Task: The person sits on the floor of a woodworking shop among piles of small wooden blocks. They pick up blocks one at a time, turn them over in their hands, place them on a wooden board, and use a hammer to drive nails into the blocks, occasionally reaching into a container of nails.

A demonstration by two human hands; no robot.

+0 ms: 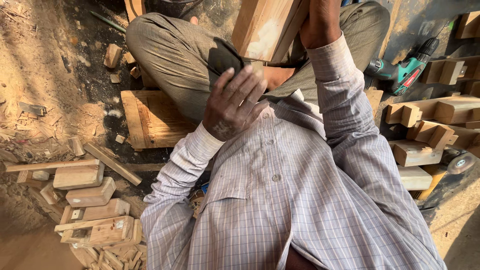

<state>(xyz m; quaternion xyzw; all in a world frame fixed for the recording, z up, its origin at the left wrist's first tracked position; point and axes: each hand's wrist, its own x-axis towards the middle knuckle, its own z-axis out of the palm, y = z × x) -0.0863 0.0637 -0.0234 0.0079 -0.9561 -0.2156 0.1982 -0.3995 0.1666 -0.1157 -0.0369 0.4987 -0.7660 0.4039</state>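
I sit cross-legged on a flat wooden board (150,120) on the ground. My right hand (320,22) grips a thick pale wooden block (265,27) and holds it up over my lap, tilted. My left hand (232,102) is raised in front of my chest, its fingers closed on a dark flat piece (224,57), perhaps sandpaper, whose upper edge lies against the lower corner of the block. The top of the block runs out of the picture.
A green and black cordless drill (407,70) lies at the right on dark ground. Beside it are stacked notched wooden blocks (425,132). A heap of offcuts and short blocks (90,200) lies at the lower left among sawdust and shavings.
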